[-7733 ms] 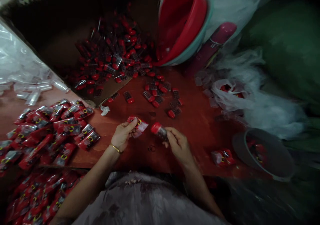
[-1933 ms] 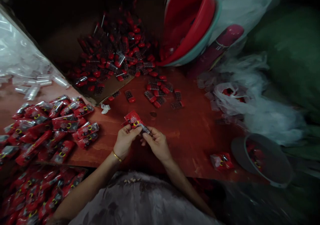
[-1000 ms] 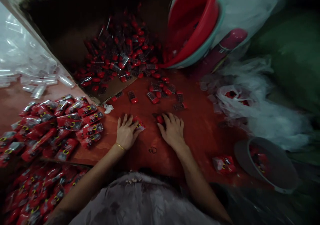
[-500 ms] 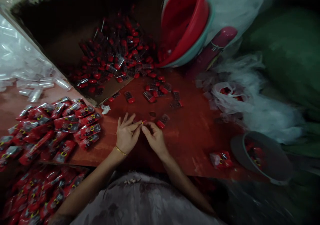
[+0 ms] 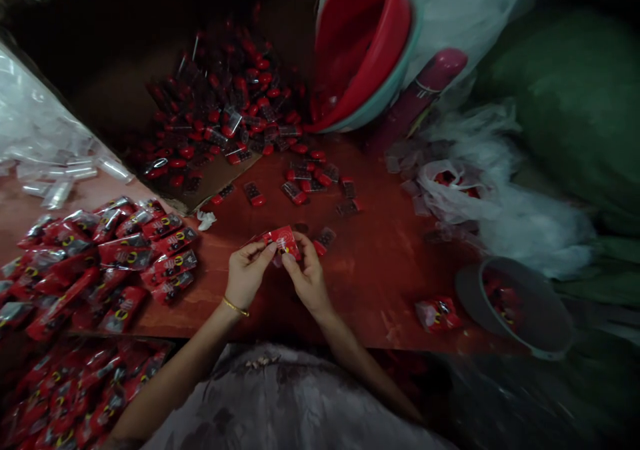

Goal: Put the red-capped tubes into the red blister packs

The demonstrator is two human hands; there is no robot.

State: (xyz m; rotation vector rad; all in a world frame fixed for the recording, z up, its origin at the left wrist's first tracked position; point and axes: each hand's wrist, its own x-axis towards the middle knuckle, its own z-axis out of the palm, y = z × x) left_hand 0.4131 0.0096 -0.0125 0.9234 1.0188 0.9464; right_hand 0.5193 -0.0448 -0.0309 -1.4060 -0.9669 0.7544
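Note:
Between my two hands is a small red printed packet (image 5: 283,240), tilted up above the red tabletop (image 5: 385,263). My left hand (image 5: 246,273), with a gold bangle at its wrist, pinches the packet's left side. The right side is gripped by my right hand (image 5: 311,280), thumb in front and fingers behind. Just beyond my right fingers lies a small clear container with a red cap (image 5: 325,240). Several more such containers (image 5: 295,193) are scattered farther back. To the left of my left hand spreads a pile of red packets (image 5: 125,253).
A cardboard box (image 5: 65,97) on its side spills red-capped containers. Clear tubes (image 5: 75,170) lie at left. Red basin (image 5: 400,30) and pink bottle (image 5: 440,70) stand behind. Plastic bags (image 5: 530,230), a grey tub (image 5: 565,330) and one packet (image 5: 437,313) are at right.
The printed face of the red packet has come into view between my hands. My left fingers, spread before, have closed on it. The whole scene has shifted slightly left.

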